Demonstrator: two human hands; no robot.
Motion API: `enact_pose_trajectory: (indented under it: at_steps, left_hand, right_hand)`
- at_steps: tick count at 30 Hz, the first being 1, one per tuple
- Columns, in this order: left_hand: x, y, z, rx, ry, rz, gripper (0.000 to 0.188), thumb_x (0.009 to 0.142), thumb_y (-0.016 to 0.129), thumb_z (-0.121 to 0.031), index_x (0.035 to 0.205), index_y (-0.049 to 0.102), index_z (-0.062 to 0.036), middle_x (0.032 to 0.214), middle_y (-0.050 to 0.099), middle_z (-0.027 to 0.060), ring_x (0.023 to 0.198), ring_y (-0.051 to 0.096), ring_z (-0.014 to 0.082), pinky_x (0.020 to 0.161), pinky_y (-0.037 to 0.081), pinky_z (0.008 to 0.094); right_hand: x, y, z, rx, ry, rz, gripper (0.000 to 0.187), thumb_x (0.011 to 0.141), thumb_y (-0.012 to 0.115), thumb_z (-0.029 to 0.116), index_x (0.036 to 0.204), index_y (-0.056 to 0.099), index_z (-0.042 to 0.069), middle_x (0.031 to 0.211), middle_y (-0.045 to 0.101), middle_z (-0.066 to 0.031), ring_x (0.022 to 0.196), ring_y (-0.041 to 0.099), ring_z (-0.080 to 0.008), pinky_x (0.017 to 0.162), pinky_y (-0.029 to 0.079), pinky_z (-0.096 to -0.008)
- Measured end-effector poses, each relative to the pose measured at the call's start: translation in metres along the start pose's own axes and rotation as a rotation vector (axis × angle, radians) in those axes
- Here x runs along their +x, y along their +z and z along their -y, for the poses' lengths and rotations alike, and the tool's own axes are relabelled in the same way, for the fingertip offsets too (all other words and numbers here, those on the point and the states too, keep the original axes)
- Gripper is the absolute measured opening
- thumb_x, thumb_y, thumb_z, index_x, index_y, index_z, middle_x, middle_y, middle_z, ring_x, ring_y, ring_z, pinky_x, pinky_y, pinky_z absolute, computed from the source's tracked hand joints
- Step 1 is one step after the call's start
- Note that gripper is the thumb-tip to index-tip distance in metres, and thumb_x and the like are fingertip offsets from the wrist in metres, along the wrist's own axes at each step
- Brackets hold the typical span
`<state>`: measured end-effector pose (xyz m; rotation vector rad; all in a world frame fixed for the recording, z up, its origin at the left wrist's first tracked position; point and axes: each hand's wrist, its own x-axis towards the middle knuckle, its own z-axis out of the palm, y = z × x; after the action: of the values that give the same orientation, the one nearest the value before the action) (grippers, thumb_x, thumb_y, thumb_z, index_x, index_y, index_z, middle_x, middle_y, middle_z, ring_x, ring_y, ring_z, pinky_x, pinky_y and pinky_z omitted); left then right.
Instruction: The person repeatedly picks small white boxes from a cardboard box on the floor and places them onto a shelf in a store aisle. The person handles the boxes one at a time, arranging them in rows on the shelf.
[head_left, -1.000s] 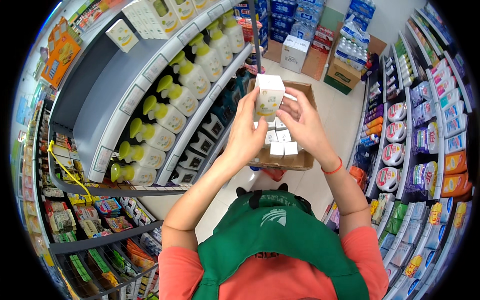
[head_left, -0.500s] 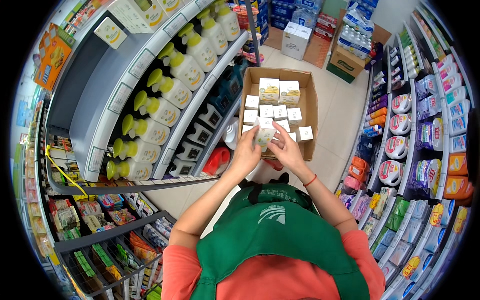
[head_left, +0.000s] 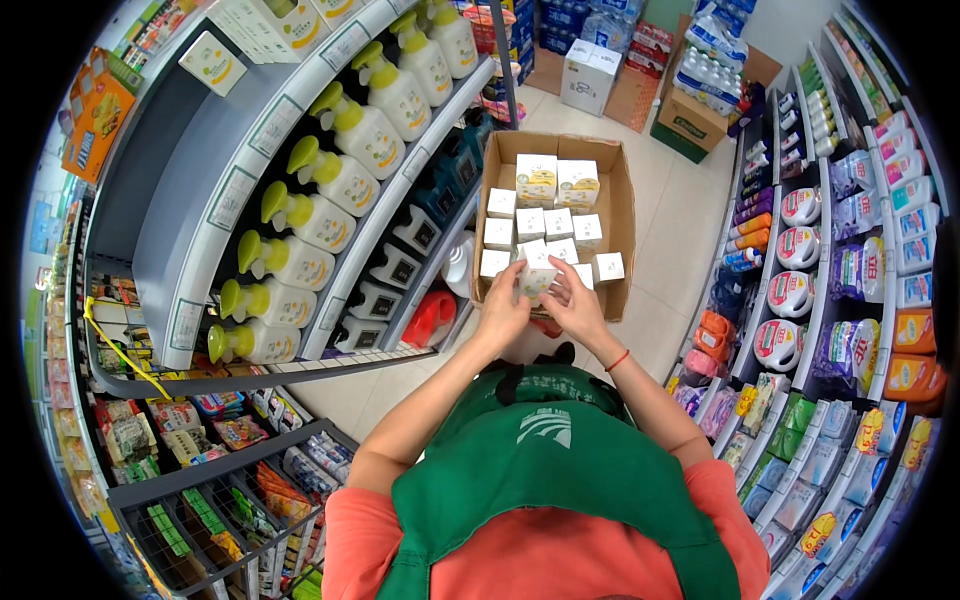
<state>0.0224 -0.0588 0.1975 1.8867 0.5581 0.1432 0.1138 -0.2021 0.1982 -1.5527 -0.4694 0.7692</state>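
Observation:
A small white carton (head_left: 538, 272) with a pale green and yellow print is held over the near end of an open cardboard box (head_left: 622, 172). My left hand (head_left: 506, 308) grips its left side with bent fingers. The fingers of my right hand (head_left: 577, 306) close on its right side; a red string circles that wrist. Inside the cardboard box stand several more small white cartons (head_left: 587, 231), and two taller ones (head_left: 577, 183) are toward the far end. The undersides of my fingers are hidden.
At left, a shelf holds a row of white pump bottles (head_left: 325, 222) with lime-green tops; dark-labelled bottles (head_left: 397, 267) line the tier below. White cartons (head_left: 212, 63) stand on the upper shelf. Packed shelves (head_left: 800, 250) run along the right. A wire rack (head_left: 230, 500) stands near left.
The small carton in my hands has tipped and moved slightly down and to the right. My right fingers have shifted along its side. The view has moved slightly.

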Motion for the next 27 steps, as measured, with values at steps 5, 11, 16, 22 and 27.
enact_pose_trajectory:
  at_steps: [5,11,16,22,27]
  left_hand:
    - [0.001,0.001,0.018,-0.065,-0.061,0.007,0.059,0.085,0.05,0.008,0.143,0.042,0.0,0.141,0.051,0.0213,0.127,0.056,0.0315,0.104,0.046,0.0361]
    - [0.007,-0.011,0.041,0.115,-0.11,0.094,0.055,0.088,0.051,0.003,0.142,0.044,0.0042,0.133,0.058,0.024,0.124,0.059,0.0314,0.1,0.05,0.0371]
    - [0.006,-0.012,0.046,0.115,-0.112,0.115,0.052,0.089,0.05,-0.001,0.14,0.048,0.0053,0.132,0.059,0.0251,0.123,0.06,0.032,0.099,0.051,0.0384]
    - [0.005,-0.014,0.034,0.105,-0.073,0.108,0.051,0.089,0.051,-0.002,0.139,0.049,0.005,0.132,0.059,0.0245,0.124,0.059,0.0316,0.099,0.051,0.0377]
    - [0.004,-0.016,0.017,0.086,-0.054,0.097,0.05,0.09,0.05,-0.002,0.14,0.05,0.0035,0.133,0.059,0.0227,0.124,0.059,0.031,0.099,0.051,0.0374]
  right_hand:
    - [0.002,0.001,-0.008,-0.242,-0.026,-0.006,0.05,0.088,0.069,0.012,0.135,0.051,0.004,0.111,0.068,-0.0198,0.102,0.068,-0.023,0.086,0.055,-0.0333]
    - [0.005,0.007,-0.032,-0.412,-0.181,-0.064,0.038,0.085,0.07,0.016,0.12,0.063,0.002,0.106,0.069,-0.0202,0.091,0.069,-0.0299,0.081,0.055,-0.0386]
    - [0.005,0.008,-0.035,-0.486,-0.137,-0.058,0.038,0.085,0.068,0.018,0.119,0.064,0.002,0.106,0.068,-0.02,0.093,0.067,-0.0329,0.083,0.053,-0.0413]
    - [0.006,0.013,-0.028,-0.434,-0.116,-0.051,0.037,0.086,0.067,0.017,0.119,0.064,0.001,0.108,0.068,-0.0204,0.095,0.067,-0.0324,0.083,0.054,-0.0406]
    - [0.006,0.015,-0.014,-0.392,-0.118,-0.05,0.034,0.088,0.067,0.015,0.12,0.064,0.001,0.112,0.068,-0.0197,0.098,0.069,-0.0301,0.084,0.055,-0.0377]
